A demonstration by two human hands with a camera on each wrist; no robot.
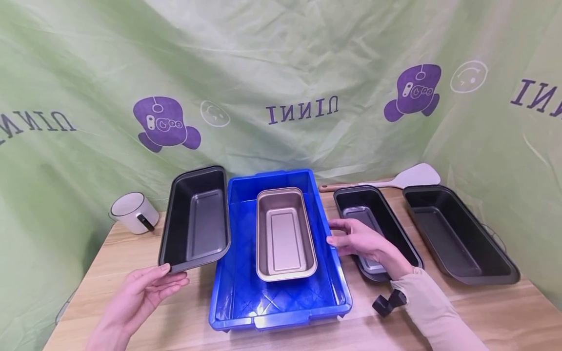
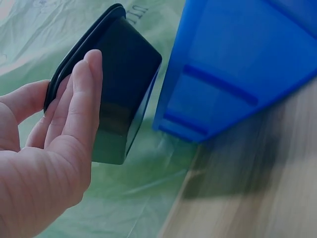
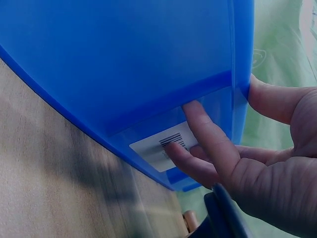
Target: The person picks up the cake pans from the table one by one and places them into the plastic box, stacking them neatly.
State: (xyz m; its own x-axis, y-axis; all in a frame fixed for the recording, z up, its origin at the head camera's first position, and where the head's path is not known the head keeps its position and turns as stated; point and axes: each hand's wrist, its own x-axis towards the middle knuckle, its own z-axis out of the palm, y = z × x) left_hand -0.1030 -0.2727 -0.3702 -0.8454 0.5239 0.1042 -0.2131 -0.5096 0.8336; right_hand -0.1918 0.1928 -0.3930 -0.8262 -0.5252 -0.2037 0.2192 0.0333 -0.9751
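Observation:
My left hand pinches the near rim of a dark loaf pan, thumb on top and fingers under the lip. In the left wrist view that pan is held up beside the wall of a blue plastic bin. A gold-toned loaf pan lies inside the bin. On the bin's right side, my right hand holds the rim. The right wrist view shows its thumb at the edge and the other fingers against the outer wall, over a white barcode label.
Right of the bin, a smaller dark loaf pan sits partly behind my right hand, with a larger one beyond it. A white-headed spatula lies behind them. A white mug stands at the back left, near the green curtain.

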